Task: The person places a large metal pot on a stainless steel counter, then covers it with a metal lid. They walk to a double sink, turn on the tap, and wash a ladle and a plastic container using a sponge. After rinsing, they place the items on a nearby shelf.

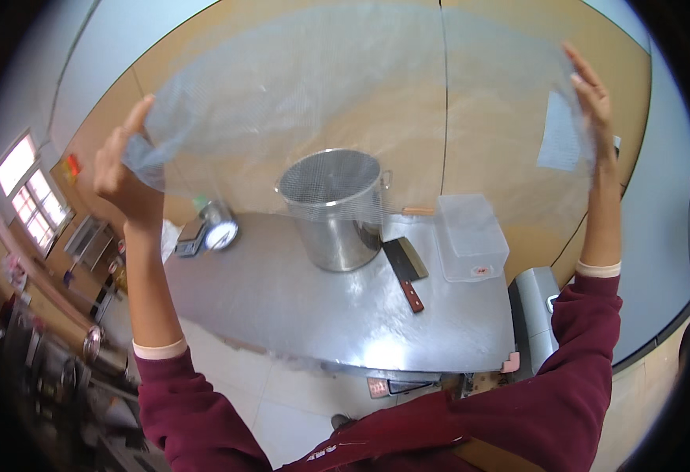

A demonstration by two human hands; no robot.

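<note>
A sheer, see-through mesh cloth (297, 86) is spread wide between my raised hands. At the left, my left hand (128, 161) is closed on a bunched bluish edge of it. My right hand (594, 102) grips the opposite edge, with its fingers pointing up and partly extended. Beyond the cloth's lower part, a tall stainless steel stockpot (337, 236) with side handles stands on the metal table (282, 303); the mesh overlaps its rim in view. To the pot's right lies a cleaver (408, 267) with a brown handle. A clear plastic box (471, 236) sits beside the cleaver.
A small scale (190, 237) and a shiny metal container (218, 226) stand at the table's far left. Behind the cleaver is a wooden handle (418, 211). A grey bin (535, 315) stands right of the table, and a paper sheet (559, 134) hangs on the wall.
</note>
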